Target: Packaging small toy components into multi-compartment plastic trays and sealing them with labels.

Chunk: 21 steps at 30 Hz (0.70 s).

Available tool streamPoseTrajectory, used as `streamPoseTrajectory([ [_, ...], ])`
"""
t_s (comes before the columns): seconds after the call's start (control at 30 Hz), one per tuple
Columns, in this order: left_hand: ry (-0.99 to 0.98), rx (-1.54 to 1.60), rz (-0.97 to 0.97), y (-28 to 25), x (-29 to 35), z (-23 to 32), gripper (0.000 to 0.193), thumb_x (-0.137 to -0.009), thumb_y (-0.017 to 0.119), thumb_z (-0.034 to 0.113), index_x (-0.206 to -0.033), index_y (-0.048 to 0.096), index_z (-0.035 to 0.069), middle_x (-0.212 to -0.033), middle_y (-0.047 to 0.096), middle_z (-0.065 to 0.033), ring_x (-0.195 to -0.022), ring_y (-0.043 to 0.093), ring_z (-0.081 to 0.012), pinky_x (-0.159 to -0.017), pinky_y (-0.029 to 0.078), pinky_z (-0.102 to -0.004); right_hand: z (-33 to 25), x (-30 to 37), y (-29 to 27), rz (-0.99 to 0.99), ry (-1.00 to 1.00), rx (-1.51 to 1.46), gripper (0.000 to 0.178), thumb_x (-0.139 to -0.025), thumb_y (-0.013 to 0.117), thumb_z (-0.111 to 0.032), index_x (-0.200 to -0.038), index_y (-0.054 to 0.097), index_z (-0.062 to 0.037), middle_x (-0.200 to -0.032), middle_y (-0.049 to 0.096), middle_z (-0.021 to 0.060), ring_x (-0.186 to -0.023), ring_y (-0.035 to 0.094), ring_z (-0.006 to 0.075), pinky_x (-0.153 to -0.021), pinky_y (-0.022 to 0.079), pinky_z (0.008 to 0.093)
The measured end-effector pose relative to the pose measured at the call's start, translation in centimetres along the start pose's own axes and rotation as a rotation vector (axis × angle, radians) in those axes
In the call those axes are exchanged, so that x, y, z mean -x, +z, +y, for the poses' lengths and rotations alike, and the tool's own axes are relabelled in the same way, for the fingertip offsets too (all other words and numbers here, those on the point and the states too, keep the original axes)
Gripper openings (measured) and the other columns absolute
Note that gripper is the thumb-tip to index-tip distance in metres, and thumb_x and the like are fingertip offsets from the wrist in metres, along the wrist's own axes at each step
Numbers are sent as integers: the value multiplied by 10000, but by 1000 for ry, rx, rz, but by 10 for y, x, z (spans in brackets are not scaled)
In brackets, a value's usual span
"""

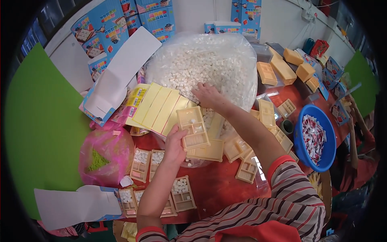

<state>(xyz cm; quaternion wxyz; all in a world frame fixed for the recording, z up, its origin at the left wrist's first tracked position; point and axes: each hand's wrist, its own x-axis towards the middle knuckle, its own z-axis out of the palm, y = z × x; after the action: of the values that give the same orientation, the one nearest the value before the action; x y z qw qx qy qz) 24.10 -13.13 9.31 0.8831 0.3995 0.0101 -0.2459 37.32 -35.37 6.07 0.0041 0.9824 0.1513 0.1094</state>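
Note:
My left hand (175,143) is closed on the edge of a cream plastic compartment tray (198,139), tilted over the table. One or two small white cubes show in its upper part. My right hand (207,94) reaches into a heap of small white cubes (187,66) inside a large clear plastic bag (248,52). Its fingers are bent down among the cubes, with the tips partly hidden. Below the held tray lies another cream tray (213,151). Yellow sheets (155,109) lie just left of the bag.
Filled trays (183,193) stand on the red table (217,189) at the near left. A pink bag (121,149) holds green strips (97,160). More cream trays (266,113) and a blue basin (298,141) of small packets lie right. Blue printed boxes (107,28) stand behind. Another person's arm (352,137) shows far right.

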Motion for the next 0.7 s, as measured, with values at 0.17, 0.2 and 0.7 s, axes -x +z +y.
streamPoseTrajectory([
  [0.17, -36, -30, -52, -15, -64, -12, 461, -899, 469, 11, -1358, 447, -26, -1277, 592, -194, -1156, 620, -319, -1001, 520, -481, 28, -26, -1, -65, 86, -250, 255, -770, 671, -143, -1023, 691, -125, -1067, 619, 163, -989, 646, 338, -796, 543, 453],
  [0.2, -49, -27, -55, -13, -74, -15, 461, -899, 469, 11, -1358, 447, -26, -1277, 592, -194, -1156, 620, -319, -1001, 520, -481, 37, -30, 0, -78, 172, -362, 194, -763, 663, -131, -951, 709, -125, -1021, 638, 157, -978, 646, 331, -795, 533, 441],
  [0.7, -88, 71, -37, 4, -118, -36, 385, -897, 505, -36, -1279, 486, 6, -1219, 611, -170, -1112, 645, -323, -935, 565, -496, 28, -1, -51, -48, -66, -636, 304, -801, 662, -194, -1085, 721, -104, -1011, 674, 187, -957, 653, 348, -838, 523, 416],
])
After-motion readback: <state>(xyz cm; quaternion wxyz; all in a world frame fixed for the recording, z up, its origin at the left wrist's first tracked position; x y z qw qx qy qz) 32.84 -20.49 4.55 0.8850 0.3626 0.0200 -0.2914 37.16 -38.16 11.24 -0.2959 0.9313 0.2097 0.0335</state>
